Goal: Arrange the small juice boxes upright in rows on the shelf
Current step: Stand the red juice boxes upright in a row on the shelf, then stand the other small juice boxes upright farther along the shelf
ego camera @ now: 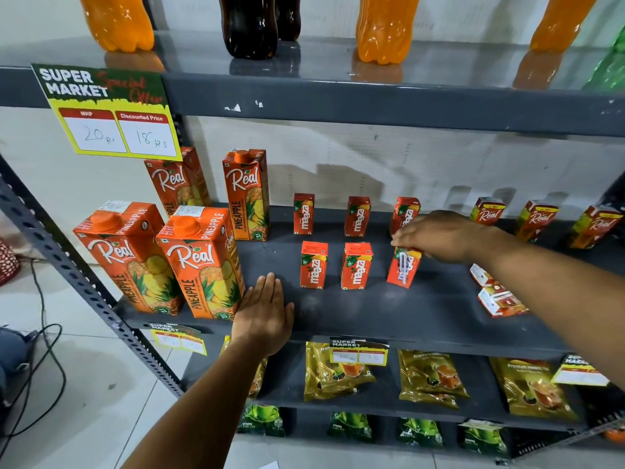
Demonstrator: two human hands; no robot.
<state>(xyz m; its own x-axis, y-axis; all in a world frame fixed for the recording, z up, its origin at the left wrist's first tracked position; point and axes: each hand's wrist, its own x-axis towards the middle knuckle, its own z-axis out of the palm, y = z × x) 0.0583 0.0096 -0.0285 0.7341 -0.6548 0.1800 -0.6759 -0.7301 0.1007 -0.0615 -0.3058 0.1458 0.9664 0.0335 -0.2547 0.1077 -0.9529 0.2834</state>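
On the dark grey shelf (372, 313) small red Maaza juice boxes stand upright: three in a back row (303, 214) and two in a front row (314, 265). My right hand (439, 236) grips the top of a third front-row Maaza box (404, 269), which is tilted and blurred. Three small Real boxes (537, 220) stand at the back right. Two more small boxes (500, 301) lie flat on the shelf under my right forearm. My left hand (267, 309) rests flat and open on the shelf's front edge, holding nothing.
Large Real pineapple cartons (199, 262) stand at the shelf's left. Soda bottles (385, 28) line the shelf above, and a price sign (108, 113) hangs from it. Tea packets (334, 370) sit on the lower shelves. Cables (47, 350) trail on the tiled floor to the left.
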